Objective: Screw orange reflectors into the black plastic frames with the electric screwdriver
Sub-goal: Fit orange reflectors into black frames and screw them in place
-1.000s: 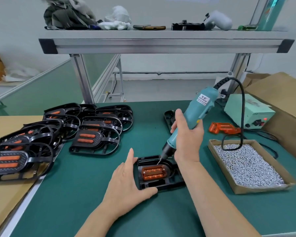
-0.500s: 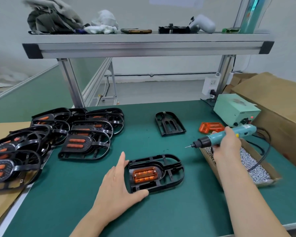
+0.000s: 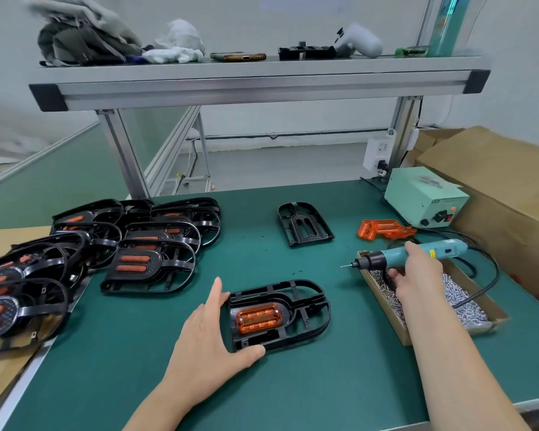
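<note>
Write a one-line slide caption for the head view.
Left hand braces the black frame with orange reflector; right hand, holding the electric screwdriver, reaches into the screw box.

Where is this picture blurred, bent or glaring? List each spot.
Head view: the shelf beam bows from wide-angle distortion; head view: the cloth bundle at top left is smeared; head view: light is soft and even, shadows faint, the orange reflector glowing without harsh glare.

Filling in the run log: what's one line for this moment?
left hand braces frame | reflector seated | right hand holds screwdriver over screw tray
</note>
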